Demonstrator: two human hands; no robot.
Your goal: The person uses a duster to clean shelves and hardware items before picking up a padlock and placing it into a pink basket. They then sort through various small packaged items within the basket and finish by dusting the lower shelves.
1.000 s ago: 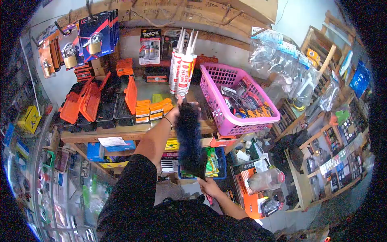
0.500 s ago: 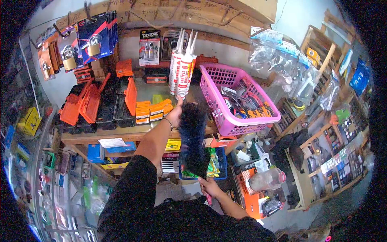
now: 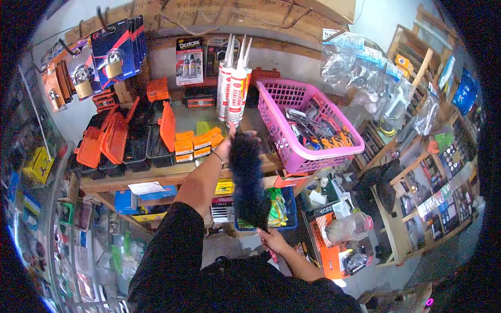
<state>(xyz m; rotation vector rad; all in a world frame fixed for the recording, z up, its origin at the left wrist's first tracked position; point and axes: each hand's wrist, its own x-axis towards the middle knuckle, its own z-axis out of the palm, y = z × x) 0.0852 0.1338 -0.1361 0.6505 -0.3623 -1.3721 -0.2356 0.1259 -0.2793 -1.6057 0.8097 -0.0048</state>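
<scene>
My right hand is closed round the pink handle of a dark, bushy duster. Its long black-blue head points up and away from me, crossing in front of the shelf edge. My left hand reaches to the shelf top, a fingertip right at the foot of the white silicone sealant tubes. Most of the left fingers are hidden behind the duster head. Small orange-and-white boxes lie just left of that hand, and a pink basket full of packaged goods stands to its right.
Black cases with orange lids stand along the shelf's left. Carded padlocks hang above them. Under the shelf sits a blue crate with green packets. A clear plastic jar lies on an orange box at right.
The view has shifted slightly. Both hands keep nearly the same places, and the duster remains upright in front of the shelf.
</scene>
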